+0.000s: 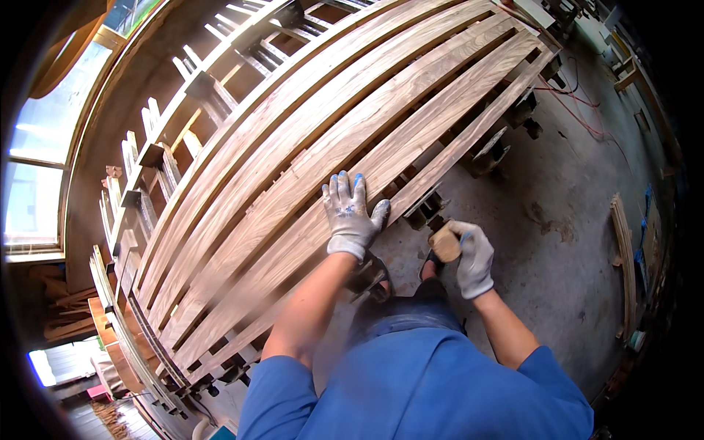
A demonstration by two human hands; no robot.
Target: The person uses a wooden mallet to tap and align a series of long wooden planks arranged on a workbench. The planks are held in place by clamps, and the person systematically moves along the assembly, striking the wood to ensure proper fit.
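In the head view, the boards (440, 114) lie side by side in long rows, but dark gaps show between them, so closing them up looks unfinished. The left hand (350, 213) rests flat on them, fingers slightly apart, gripping nothing; the right hand (475, 257) is clamped on a wooden block (444, 245) just beside their near edge.

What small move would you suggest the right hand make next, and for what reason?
I would probably ease the wooden block in the right hand toward the dark fitting under the outer edge of the slats: the block appears close beside it, and the left hand lies flat on a wooden slat, which may steady the work.
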